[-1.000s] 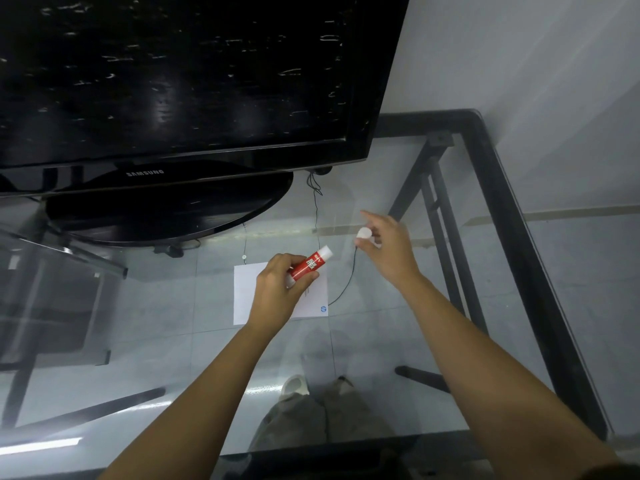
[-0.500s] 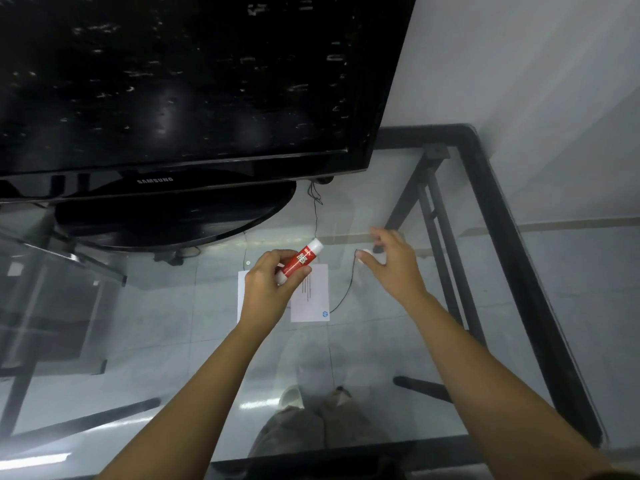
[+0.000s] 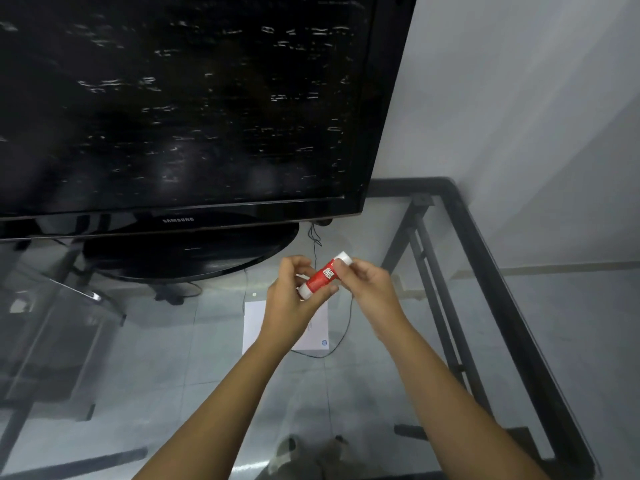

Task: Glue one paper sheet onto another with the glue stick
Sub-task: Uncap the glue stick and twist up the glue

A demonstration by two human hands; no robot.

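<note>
The glue stick (image 3: 323,276) is red with white ends and tilts up to the right above the glass table. My left hand (image 3: 294,303) grips its lower half. My right hand (image 3: 370,285) pinches its upper end, where the white cap (image 3: 344,258) sits. A white paper sheet (image 3: 253,323) lies flat on the glass right below my hands, which partly hide it. I cannot tell whether it is one sheet or two stacked.
A large black television (image 3: 173,98) stands on its oval base (image 3: 190,251) just beyond the paper. A thin black cable (image 3: 346,327) runs down past the sheet's right edge. The table's black metal frame (image 3: 485,271) marks the right edge.
My right hand, which held the white cap apart from the stick, has come over to the stick's top end. The cap now sits on the stick.
</note>
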